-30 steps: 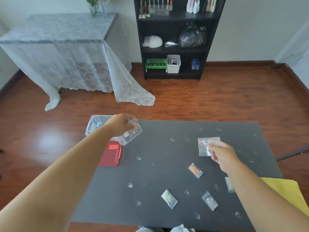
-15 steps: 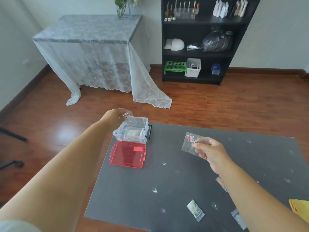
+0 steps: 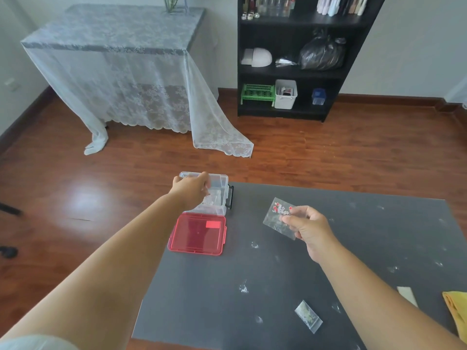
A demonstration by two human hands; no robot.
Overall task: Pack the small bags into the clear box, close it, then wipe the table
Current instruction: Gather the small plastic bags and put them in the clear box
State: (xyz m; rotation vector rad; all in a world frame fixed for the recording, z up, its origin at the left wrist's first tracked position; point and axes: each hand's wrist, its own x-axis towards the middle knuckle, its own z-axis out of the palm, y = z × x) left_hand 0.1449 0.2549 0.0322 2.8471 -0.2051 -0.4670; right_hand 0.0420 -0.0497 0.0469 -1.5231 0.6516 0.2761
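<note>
At the far left corner of the dark table (image 3: 290, 274) I note the clear box (image 3: 216, 195), open, of thin see-through plastic with a black latch on its right side. Its contents are pale and blurred; I cannot identify them. The left hand (image 3: 190, 190) covers the box's left rim, fingers curled over it; whether they clamp the wall I cannot tell. Just nearer than the box lies its red lid (image 3: 197, 234), flat, translucent, round-cornered. Right of the box, raised off the table, the right hand (image 3: 308, 227) pinches a small clear bag (image 3: 277, 216) holding red and white beads. Well nearer than the box, another small bag (image 3: 308, 316) lies flat. A yellow cloth (image 3: 456, 314) is cut off by the frame's right edge. White specks dot the matte tabletop.
</note>
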